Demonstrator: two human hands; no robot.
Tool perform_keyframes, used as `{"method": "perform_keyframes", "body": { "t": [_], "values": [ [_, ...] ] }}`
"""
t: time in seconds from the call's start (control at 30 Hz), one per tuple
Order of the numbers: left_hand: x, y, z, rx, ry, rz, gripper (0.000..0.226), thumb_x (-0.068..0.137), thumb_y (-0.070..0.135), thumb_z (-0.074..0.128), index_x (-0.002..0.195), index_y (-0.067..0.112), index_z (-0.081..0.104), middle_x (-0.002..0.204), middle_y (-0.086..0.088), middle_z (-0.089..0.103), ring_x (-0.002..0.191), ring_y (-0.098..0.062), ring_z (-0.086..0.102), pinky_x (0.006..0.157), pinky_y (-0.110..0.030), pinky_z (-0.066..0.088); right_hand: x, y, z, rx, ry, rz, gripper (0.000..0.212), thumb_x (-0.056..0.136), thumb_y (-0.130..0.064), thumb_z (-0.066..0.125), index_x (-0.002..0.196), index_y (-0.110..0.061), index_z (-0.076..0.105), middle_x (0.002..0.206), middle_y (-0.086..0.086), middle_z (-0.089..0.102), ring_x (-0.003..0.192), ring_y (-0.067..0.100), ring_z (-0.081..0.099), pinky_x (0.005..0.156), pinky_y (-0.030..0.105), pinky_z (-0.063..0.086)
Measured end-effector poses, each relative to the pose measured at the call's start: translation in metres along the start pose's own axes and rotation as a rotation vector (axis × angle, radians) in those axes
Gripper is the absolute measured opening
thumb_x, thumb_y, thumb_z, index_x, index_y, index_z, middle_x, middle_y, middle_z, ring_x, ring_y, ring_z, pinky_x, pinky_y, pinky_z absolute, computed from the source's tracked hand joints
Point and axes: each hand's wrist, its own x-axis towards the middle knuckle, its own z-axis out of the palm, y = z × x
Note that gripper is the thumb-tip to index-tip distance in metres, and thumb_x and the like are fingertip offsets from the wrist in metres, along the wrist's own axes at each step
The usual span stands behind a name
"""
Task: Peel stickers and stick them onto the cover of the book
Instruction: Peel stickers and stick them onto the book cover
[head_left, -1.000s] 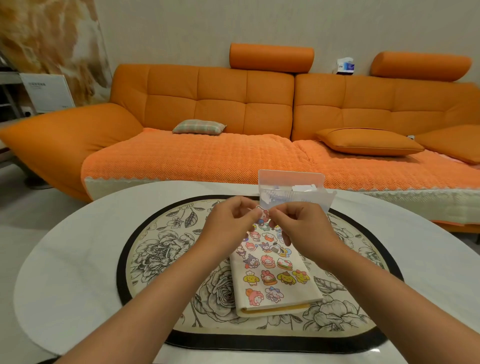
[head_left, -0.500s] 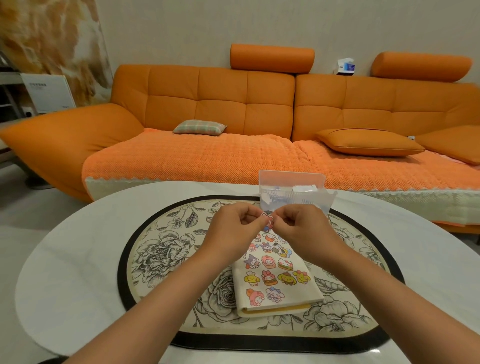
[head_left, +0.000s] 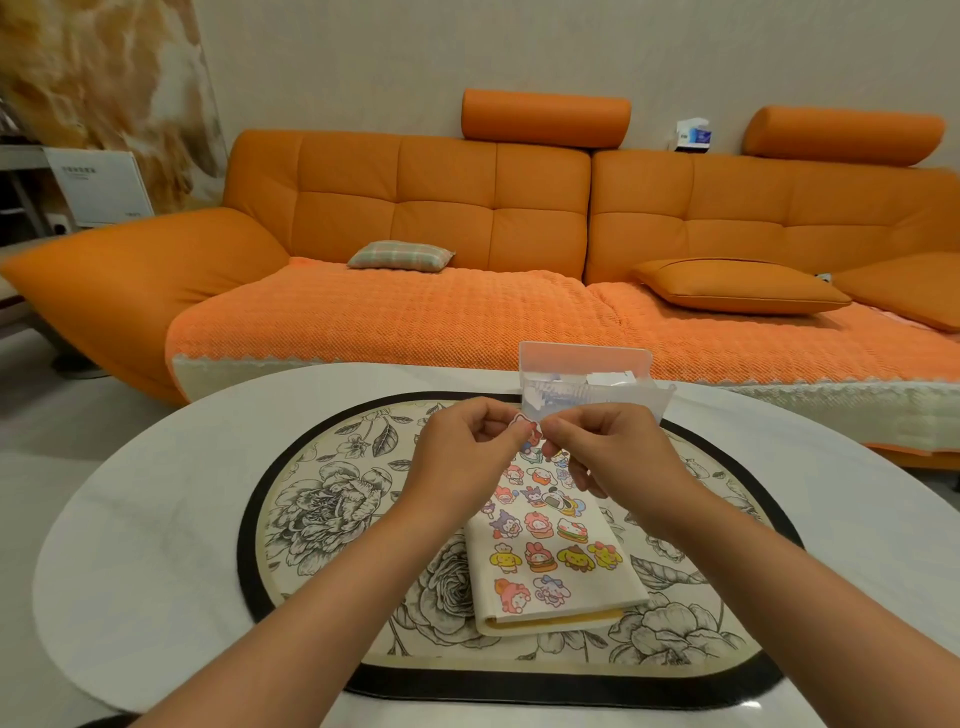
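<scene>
Pinched between thumb and forefinger of the left hand (head_left: 467, 449), a small red-and-white sticker (head_left: 525, 427) is held up in the air above the table. The right hand (head_left: 610, 449) meets it from the other side: its thumb and forefinger are pressed together on the sticker's right edge, and its other fingers curl underneath. Whether that pinch is on the sticker itself or on a backing layer is too small to tell. The two hands are nearly touching at the fingertips.

Directly below the grip, and reaching from there toward the person, lies the book (head_left: 558, 566). It is closed and flat on a floral mat (head_left: 322, 499) with a black border. Its cream cover is filled with rows of cartoon character stickers, and its far end is hidden under the hands. The held sticker is apart from the cover, not touching it.

Just beyond the hands stands a clear plastic box (head_left: 597, 397), on the far edge of the mat. Its lid (head_left: 582, 358) is raised upright behind it. Inside are white and bluish paper pieces, too small to make out.

The mat rests on a white round table (head_left: 145, 519), and an orange sofa (head_left: 441, 208) runs along the wall behind.
</scene>
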Motion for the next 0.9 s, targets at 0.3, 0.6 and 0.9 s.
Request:
{"method": "perform_keyframes", "body": {
  "t": [0.3, 0.6, 0.9],
  "values": [
    [0.0, -0.001, 0.0, 0.029, 0.019, 0.021, 0.011, 0.087, 0.023, 0.076, 0.079, 0.029, 0.071, 0.075, 0.007, 0.073, 0.07, -0.006, 0.067, 0.072, -0.034, 0.06, -0.001, -0.001, 0.0, -0.056, 0.006, 0.004, 0.021, 0.096, -0.022, 0.066, 0.082, -0.009, 0.074, 0.046, -0.01, 0.059, 0.038, 0.005, 0.042, 0.042, 0.016, 0.036],
    [-0.003, -0.001, 0.004, 0.029, 0.04, 0.042, 0.006, 0.086, 0.024, 0.076, 0.081, 0.027, 0.073, 0.076, 0.004, 0.074, 0.074, -0.013, 0.07, 0.071, -0.04, 0.061, -0.001, 0.003, 0.006, -0.082, 0.013, -0.014, 0.028, 0.099, -0.021, 0.06, 0.074, -0.012, 0.071, 0.049, 0.004, 0.054, 0.041, 0.013, 0.042, 0.043, 0.026, 0.035],
    [-0.003, 0.006, -0.002, -0.029, 0.007, 0.037, 0.009, 0.086, 0.019, 0.076, 0.08, 0.025, 0.073, 0.076, 0.003, 0.074, 0.076, -0.014, 0.071, 0.072, -0.035, 0.059, 0.0, -0.004, -0.005, 0.172, -0.13, 0.121, 0.018, 0.096, -0.02, 0.065, 0.096, -0.005, 0.075, 0.08, 0.001, 0.068, 0.051, 0.019, 0.054, 0.042, 0.027, 0.04]
  ]
}}
